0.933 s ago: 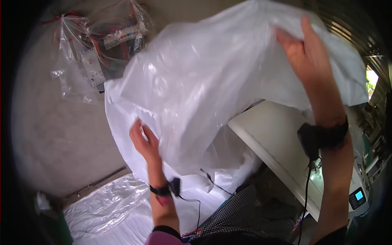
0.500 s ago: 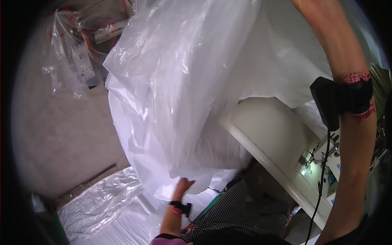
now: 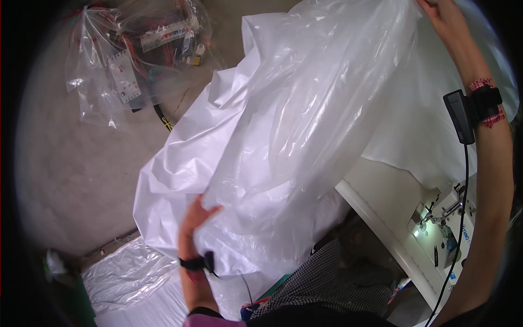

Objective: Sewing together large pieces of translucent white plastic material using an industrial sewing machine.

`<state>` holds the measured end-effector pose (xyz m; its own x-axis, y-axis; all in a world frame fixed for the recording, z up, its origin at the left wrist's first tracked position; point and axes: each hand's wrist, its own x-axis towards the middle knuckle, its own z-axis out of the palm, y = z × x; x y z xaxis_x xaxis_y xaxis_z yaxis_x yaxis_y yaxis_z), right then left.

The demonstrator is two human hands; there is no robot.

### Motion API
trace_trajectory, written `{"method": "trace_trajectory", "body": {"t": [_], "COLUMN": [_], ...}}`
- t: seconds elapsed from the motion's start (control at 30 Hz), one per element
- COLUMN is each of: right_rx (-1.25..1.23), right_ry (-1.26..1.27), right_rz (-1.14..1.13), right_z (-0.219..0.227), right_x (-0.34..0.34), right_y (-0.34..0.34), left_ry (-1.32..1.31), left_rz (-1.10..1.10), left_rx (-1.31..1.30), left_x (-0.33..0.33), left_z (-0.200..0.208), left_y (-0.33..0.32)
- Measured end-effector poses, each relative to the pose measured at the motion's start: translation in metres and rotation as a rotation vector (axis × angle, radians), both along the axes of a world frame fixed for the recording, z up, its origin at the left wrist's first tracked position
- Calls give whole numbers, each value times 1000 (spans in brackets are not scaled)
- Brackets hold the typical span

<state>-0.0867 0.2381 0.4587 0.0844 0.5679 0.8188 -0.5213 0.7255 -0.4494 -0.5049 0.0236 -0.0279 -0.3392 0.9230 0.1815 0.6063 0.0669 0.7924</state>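
Note:
A large translucent white plastic sheet (image 3: 305, 125) hangs in loose folds across the middle of the view. High at the right, my right hand (image 3: 448, 20) is closed on the sheet's upper part, its fingertips partly cut off by the frame. Lower down, my left hand (image 3: 199, 215) lies against the sheet's folds with thumb and fingers apart, slightly blurred. A more opaque white layer (image 3: 185, 158) spreads out behind the clear folds on the left. Both wrists carry black strapped devices.
To the right stands a sewing machine (image 3: 449, 218) with a lit needle area on a pale table (image 3: 376, 234). Bagged electrical parts (image 3: 128, 76) hang at the upper left wall. More shiny plastic sheeting (image 3: 133, 278) lies at the lower left. Checkered cloth (image 3: 327, 278) covers my lap.
My left hand has moved up and to the left along the sheet. My right hand has shifted slightly right and down, and the sheet's upper part has swung right, uncovering more of the wall.

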Motion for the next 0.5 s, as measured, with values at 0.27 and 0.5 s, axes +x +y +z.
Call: {"method": "trace_trajectory", "body": {"t": [0.27, 0.5], "right_rx": [65, -3], "right_ry": [-204, -261], "right_rz": [-15, -186], "right_z": [6, -44], "right_x": [-14, 4], "right_y": [-15, -5], "left_ry": [233, 259], "left_rz": [280, 10], "left_rx": [-20, -129], "left_x": [209, 196], "left_z": [-135, -267], "left_y": [81, 88]}}
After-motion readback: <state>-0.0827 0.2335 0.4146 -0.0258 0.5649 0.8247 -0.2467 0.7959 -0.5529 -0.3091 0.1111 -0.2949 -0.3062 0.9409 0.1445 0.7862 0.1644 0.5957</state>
